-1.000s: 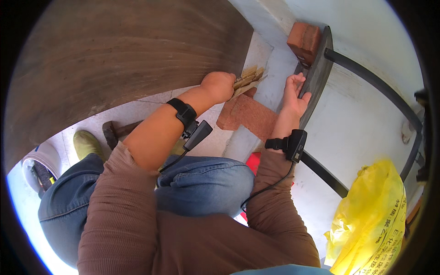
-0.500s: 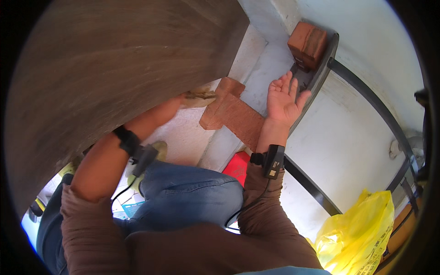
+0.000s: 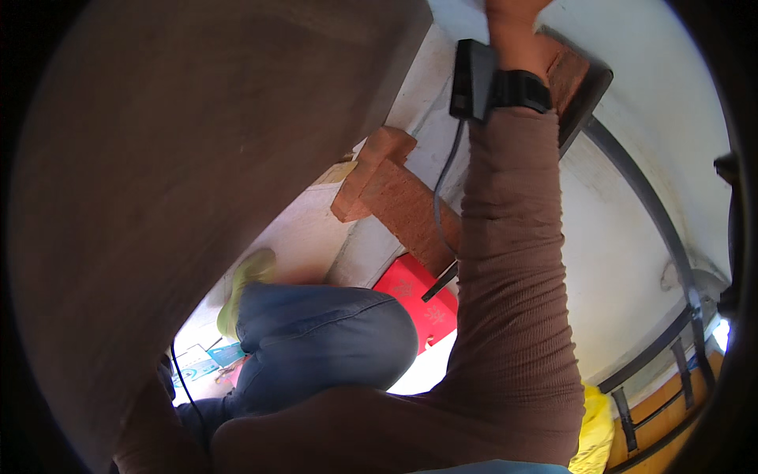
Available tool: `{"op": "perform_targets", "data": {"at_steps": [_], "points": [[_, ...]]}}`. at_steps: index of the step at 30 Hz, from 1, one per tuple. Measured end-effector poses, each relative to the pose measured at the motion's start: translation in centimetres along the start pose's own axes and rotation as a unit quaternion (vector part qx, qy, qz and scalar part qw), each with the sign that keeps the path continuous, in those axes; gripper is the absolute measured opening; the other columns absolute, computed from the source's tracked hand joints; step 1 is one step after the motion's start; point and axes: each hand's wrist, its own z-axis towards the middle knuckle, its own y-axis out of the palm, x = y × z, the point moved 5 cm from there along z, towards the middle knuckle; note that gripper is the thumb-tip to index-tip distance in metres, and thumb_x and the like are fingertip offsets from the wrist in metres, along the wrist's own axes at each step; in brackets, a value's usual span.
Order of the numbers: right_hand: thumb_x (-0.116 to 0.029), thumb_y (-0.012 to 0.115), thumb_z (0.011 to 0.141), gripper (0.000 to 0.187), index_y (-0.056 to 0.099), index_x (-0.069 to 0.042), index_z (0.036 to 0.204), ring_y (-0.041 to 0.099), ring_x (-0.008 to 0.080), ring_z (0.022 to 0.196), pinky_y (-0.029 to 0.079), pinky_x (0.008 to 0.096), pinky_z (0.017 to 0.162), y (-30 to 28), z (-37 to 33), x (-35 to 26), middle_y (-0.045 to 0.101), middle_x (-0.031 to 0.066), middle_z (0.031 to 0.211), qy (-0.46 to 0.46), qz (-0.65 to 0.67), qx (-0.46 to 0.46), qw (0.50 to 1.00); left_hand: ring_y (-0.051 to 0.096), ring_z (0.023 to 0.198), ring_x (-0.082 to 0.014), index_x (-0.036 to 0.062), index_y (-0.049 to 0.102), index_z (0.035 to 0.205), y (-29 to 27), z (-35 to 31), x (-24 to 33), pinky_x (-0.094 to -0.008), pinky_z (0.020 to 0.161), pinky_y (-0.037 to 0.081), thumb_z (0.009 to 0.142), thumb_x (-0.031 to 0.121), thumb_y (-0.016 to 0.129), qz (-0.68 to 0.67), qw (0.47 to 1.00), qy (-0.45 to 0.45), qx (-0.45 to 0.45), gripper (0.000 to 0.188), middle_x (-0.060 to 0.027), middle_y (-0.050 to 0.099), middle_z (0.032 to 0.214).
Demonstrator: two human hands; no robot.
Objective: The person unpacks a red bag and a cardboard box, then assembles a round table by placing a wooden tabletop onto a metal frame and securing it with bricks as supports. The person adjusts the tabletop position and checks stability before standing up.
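Note:
My right hand (image 3: 517, 16) reaches far forward past a reddish brick block (image 3: 570, 73) at the wall. Its fingers lie beyond the upper edge of the picture, so their grip does not show. A black strap with a small box sits on that wrist. My left hand is hidden by a large brown panel (image 3: 197, 142); only its sleeve (image 3: 154, 426) appears at the lower left. Reddish bricks lie in the middle: a short one (image 3: 383, 154) crosses the end of a longer one (image 3: 410, 213). A tan piece (image 3: 335, 174) pokes out from the panel's edge beside them.
A curved black metal frame (image 3: 651, 189) stands along the white wall at the right. Beside my knee (image 3: 332, 332) is a red patterned item (image 3: 418, 296). A yellow plastic bag (image 3: 596, 430) lies at the lower right, near an orange-brown slatted surface (image 3: 663, 403).
My right hand has moved forward and up, past the brick at the wall. My left hand has gone out of sight behind the brown panel, which now covers more of the left side.

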Motion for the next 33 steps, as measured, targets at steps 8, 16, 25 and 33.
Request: {"op": "perform_targets", "data": {"at_steps": [8,16,25,33], "points": [[-0.019,0.056,0.095,0.022,0.055,0.003,0.093,0.050,0.0224,0.079,0.043,0.0326,0.077,1.4,-1.7,0.5,0.053,0.0128,0.088,0.066,0.109,0.053,0.990,0.058,0.110,-0.0347,0.0070,0.060,0.122,1.6,3.9,-1.3,-0.0430,0.095,0.046,0.089,0.034,0.059,-0.042,0.996,0.021,-0.080,0.043,-0.0194,0.060,0.122],[-0.020,0.056,0.097,0.020,0.055,-0.001,0.096,0.047,0.0126,0.079,0.043,0.0271,0.075,1.5,-2.0,0.3,0.052,0.0053,0.088,0.154,0.158,0.015,0.975,0.057,0.111,-0.0346,0.0070,0.059,0.124,2.5,6.0,-2.0,-0.0433,0.095,0.045,0.088,0.034,0.059,-0.051,0.992,0.038,-0.112,0.044,-0.0190,0.060,0.123],[-0.015,0.062,0.088,0.018,0.055,0.001,0.084,0.051,0.0301,0.081,0.042,0.0393,0.077,1.7,-1.4,0.6,0.054,0.0154,0.085,0.011,0.137,0.129,0.982,0.056,0.113,-0.0344,0.0071,0.058,0.125,2.9,5.4,-1.3,-0.0436,0.096,0.045,0.088,0.034,0.060,-0.005,0.990,0.065,-0.124,0.046,-0.0186,0.059,0.124],[-0.022,0.056,0.092,0.023,0.060,-0.001,0.083,0.055,0.0329,0.080,0.044,0.0412,0.077,0.9,-1.5,-0.2,0.060,0.0165,0.085,0.038,0.020,0.176,0.983,0.055,0.114,-0.0343,0.0072,0.057,0.126,1.2,2.5,-2.8,-0.0439,0.097,0.044,0.088,0.035,0.061,0.105,0.988,0.058,-0.098,0.047,-0.0182,0.058,0.125]]}}
